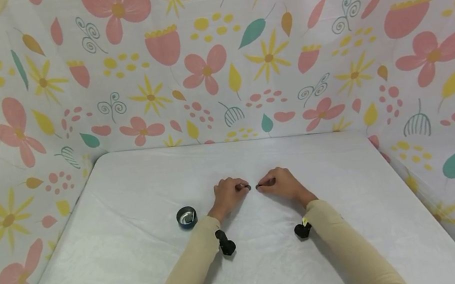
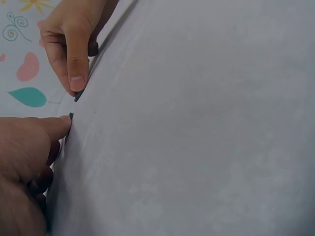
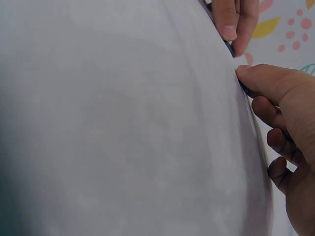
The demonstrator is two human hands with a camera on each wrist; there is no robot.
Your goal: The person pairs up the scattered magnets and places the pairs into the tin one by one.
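Observation:
My left hand (image 1: pixel 229 196) pinches a small dark flat piece (image 1: pixel 249 188) between thumb and fingertips. Opposite it, my right hand (image 1: pixel 283 185) pinches a similar small dark piece (image 1: pixel 257 186). The two pieces face each other across a narrow gap, low over the white cloth. In the left wrist view, the edge of the left piece (image 2: pixel 71 116) shows past the fingertip, with the right piece (image 2: pixel 78 97) just beyond. From the right wrist, the thumb covers most of the right piece (image 3: pixel 244 88).
A round dark tin (image 1: pixel 188 226) with a shiny inside stands left of my left forearm, something dark lying in it. White cloth (image 1: pixel 269 276) covers the table. Flower-patterned curtains (image 1: pixel 213 114) enclose the back and both sides. Each wrist wears a black camera mount (image 1: pixel 226 246).

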